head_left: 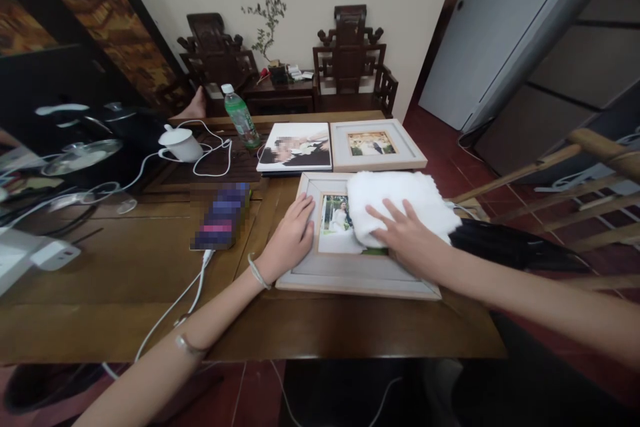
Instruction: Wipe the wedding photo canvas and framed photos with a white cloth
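Note:
A light wooden picture frame [360,277] lies flat on the table in front of me, a wedding photo [336,215] showing inside it. My left hand [291,240] rests on the frame's left border with its fingers laid flat. On the right part of the frame is a fluffy white cloth [407,193], which hides some of the photo and the upper right border. Spread fingers of my right hand [407,233] press down on this cloth from above.
Behind lie a second framed photo [415,153] and a photo panel [295,143]. To the left are a phone [223,217] on a white cable, a lidded white cup [181,145], a green bottle [240,117] and a power strip [55,255]. A wooden chair [530,173] stands right.

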Demonstrator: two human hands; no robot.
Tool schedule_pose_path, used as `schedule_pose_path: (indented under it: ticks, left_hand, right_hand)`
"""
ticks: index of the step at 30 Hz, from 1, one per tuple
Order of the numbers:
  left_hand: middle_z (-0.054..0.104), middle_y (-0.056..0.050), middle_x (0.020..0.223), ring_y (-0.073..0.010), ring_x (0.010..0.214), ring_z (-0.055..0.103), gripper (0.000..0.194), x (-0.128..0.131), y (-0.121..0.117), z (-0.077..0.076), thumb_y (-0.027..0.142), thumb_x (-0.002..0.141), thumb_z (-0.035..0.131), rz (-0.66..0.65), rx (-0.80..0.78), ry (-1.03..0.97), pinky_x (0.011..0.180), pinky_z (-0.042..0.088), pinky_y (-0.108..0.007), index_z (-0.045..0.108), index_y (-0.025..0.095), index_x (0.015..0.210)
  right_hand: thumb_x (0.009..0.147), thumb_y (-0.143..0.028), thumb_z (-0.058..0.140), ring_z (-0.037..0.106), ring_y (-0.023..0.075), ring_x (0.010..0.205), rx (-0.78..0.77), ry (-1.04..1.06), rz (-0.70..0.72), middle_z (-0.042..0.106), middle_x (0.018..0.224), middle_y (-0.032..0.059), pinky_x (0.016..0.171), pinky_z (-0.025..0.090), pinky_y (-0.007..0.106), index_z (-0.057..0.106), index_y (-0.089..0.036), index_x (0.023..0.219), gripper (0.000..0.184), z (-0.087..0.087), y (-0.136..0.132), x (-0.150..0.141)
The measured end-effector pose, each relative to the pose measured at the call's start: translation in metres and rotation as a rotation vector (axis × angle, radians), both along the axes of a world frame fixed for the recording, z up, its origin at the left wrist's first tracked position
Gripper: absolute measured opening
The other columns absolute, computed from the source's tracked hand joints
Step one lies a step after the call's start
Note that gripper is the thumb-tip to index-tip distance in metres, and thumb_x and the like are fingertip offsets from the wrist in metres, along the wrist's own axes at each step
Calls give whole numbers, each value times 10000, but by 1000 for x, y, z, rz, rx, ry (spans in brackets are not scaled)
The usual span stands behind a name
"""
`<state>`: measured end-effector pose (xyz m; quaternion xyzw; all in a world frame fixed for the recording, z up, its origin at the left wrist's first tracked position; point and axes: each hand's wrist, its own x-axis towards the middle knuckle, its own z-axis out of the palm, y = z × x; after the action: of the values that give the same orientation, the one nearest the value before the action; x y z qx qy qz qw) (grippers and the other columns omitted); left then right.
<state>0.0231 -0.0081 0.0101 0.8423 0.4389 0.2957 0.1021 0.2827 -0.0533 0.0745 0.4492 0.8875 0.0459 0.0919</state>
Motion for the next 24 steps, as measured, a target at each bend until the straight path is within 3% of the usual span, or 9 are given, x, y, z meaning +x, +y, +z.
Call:
schedule_pose_path:
  ticks: [4, 8, 11, 15, 17, 19, 21, 24]
  left_hand:
    - [433, -181, 1421, -285, 1396, 296, 448, 1, 0, 1, 179, 911, 384, 4, 9, 11, 1140, 302, -504, 443, 86, 1346]
    - [434, -179, 1419, -278, 1399, 291, 446, 0, 0, 2, 179, 915, 378, -14, 15, 15, 1146, 295, -494, 440, 83, 1346]
    - [431, -192, 1417, -279, 1400, 288, 442, 0, 0, 1, 181, 918, 371, -9, 15, 25, 1152, 282, -489, 446, 58, 1335]
    - [435, -200, 1414, -279, 1398, 291, 440, 0, -1, 1, 194, 922, 365, 3, 12, 39, 1156, 276, -484, 454, 39, 1324]
    - [435, -201, 1414, -275, 1399, 291, 441, 0, -1, 1, 200, 923, 366, 3, 8, 40, 1160, 272, -472, 456, 36, 1323]
    - [432, -194, 1418, -269, 1401, 289, 440, 0, -1, 2, 203, 923, 367, 2, 4, 40, 1162, 270, -464, 457, 45, 1324]
    - [431, -192, 1421, -267, 1400, 292, 438, -1, -1, 2, 205, 923, 370, 3, 0, 39, 1161, 271, -468, 458, 50, 1324]
    - [434, -200, 1419, -270, 1396, 299, 434, -1, 0, 2, 208, 926, 372, 4, -3, 38, 1156, 275, -484, 460, 44, 1318]
  right_hand:
    - [589, 42, 617, 250, 477, 1344, -323, 27, -7, 255, 1529, 139, 1010, 291, 688, 541, -218, 1302, 763, 24, -56, -23]
    - [577, 39, 618, 241, 444, 1361, -478, 85, 59, 220, 1544, 103, 1021, 322, 656, 490, -239, 1343, 825, 31, -74, -37]
    - [602, 87, 546, 176, 415, 1389, -396, 130, 94, 214, 1547, 94, 1046, 273, 664, 485, -232, 1339, 805, 20, -54, -30]
    - [606, 183, 365, 116, 343, 1417, -75, 160, 92, 135, 1565, 91, 1077, 236, 635, 501, -190, 1300, 800, 11, 6, -4]
    - [602, 198, 333, 65, 371, 1416, 75, 111, 81, 97, 1571, 55, 1056, 208, 690, 529, -208, 1271, 806, 14, 38, 7]
    - [628, 193, 340, 98, 409, 1404, 139, 25, 69, 150, 1562, 49, 1032, 201, 727, 556, -213, 1254, 777, 16, 61, 12]
    - [658, 178, 364, 181, 437, 1380, 124, -47, 47, 214, 1545, 67, 1012, 249, 723, 554, -207, 1272, 749, 14, 69, 12]
    - [685, 137, 436, 250, 462, 1347, 86, -90, 16, 238, 1536, 93, 993, 302, 698, 554, -197, 1285, 697, 3, 49, 3]
